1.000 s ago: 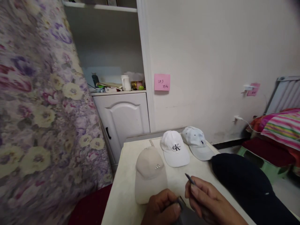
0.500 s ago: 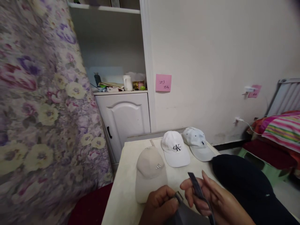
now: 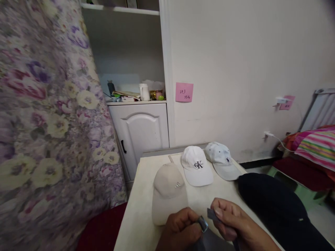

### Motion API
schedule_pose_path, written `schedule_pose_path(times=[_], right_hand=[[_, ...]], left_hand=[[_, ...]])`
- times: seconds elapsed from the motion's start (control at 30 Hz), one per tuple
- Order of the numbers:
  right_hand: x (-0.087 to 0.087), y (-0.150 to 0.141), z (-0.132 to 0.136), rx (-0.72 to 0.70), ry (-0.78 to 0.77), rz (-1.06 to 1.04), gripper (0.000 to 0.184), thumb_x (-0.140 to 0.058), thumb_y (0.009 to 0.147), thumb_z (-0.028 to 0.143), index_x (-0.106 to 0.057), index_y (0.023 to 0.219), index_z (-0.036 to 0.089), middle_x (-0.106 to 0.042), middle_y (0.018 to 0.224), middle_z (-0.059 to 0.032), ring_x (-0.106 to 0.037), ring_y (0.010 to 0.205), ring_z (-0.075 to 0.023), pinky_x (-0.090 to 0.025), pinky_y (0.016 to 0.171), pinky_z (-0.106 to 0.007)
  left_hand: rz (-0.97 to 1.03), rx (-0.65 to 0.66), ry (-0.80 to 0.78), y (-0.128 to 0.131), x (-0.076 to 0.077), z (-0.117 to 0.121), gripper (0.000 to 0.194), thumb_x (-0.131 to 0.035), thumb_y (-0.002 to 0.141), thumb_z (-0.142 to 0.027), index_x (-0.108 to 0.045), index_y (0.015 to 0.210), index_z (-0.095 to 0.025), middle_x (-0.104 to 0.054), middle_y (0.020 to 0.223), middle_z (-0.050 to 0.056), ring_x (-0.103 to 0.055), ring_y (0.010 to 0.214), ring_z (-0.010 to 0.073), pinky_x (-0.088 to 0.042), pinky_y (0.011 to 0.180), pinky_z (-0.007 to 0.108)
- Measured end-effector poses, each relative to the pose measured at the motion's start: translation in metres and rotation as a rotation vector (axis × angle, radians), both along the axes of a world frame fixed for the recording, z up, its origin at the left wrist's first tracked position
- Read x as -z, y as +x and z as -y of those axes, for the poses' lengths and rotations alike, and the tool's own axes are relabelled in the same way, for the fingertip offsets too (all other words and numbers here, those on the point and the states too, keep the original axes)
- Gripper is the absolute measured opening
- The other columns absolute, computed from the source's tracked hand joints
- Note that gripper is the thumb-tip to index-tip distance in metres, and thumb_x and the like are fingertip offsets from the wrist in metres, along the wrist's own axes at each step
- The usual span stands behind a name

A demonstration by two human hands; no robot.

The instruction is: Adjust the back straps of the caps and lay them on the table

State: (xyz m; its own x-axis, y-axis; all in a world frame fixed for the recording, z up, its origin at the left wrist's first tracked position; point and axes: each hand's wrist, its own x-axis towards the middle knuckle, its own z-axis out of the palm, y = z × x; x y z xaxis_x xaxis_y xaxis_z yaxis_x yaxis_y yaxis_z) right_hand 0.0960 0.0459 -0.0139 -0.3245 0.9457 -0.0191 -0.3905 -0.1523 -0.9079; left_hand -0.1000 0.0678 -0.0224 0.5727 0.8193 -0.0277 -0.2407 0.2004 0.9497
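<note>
1. A floral curtain hangs at the left, beside a white cabinet door.
2. The cream-covered table stands in front, bearing baseball caps.
3. A navy cap lies along its right side; a beige cap sits at the left, near the left hand.
4. Farther back, a white "CK" cap rests just beside a pale blue cap.
5. Grey fabric shows below and between the hands, partly cut off by the lower edge.
6. The left hand pinches a metal buckle, the right hand a grey strap.
7. The grey strap points its free end toward the buckle, near but apart.
8. The metal buckle protrudes from the left fingertips, above the fabric.
</note>
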Motion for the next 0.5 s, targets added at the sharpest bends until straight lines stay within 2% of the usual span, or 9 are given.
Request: schedule_pose_path(times=[0.17,0.37,0.5], right_hand=[[-0.001,-0.007,0.005,-0.037,-0.11,-0.078,0.036,-0.076,0.078,0.046,-0.054,0.065,0.019,-0.041,0.055,0.0073,-0.017,0.047,-0.0064,-0.013,0.046,-0.024],[0.001,-0.016,0.007,-0.073,-0.179,-0.137,0.04,-0.08,0.073,0.046,-0.051,0.063,0.02,-0.039,0.053,0.0083,-0.018,0.047,-0.0065,-0.016,0.048,-0.023],[0.005,-0.016,0.007,-0.104,-0.181,-0.13,0.041,-0.08,0.072,0.048,-0.051,0.064,0.021,-0.036,0.051,0.0095,-0.017,0.047,-0.0065,-0.015,0.048,-0.023]], left_hand=[[0.058,0.059,0.047,0.004,0.012,-0.003,0.04,-0.08,0.069,-0.054,-0.064,0.069,-0.018,-0.055,0.058,-0.004,-0.037,0.05,0.0075,-0.028,0.057,0.026],[0.116,0.091,0.075,0.003,0.012,-0.004,0.032,-0.078,0.075,-0.046,-0.065,0.069,-0.018,-0.055,0.059,-0.005,-0.037,0.051,0.0065,-0.03,0.059,0.025],[0.088,0.088,0.056,0.003,0.012,-0.003,0.034,-0.08,0.073,-0.048,-0.064,0.069,-0.018,-0.055,0.057,-0.005,-0.036,0.05,0.0063,-0.027,0.057,0.024]])
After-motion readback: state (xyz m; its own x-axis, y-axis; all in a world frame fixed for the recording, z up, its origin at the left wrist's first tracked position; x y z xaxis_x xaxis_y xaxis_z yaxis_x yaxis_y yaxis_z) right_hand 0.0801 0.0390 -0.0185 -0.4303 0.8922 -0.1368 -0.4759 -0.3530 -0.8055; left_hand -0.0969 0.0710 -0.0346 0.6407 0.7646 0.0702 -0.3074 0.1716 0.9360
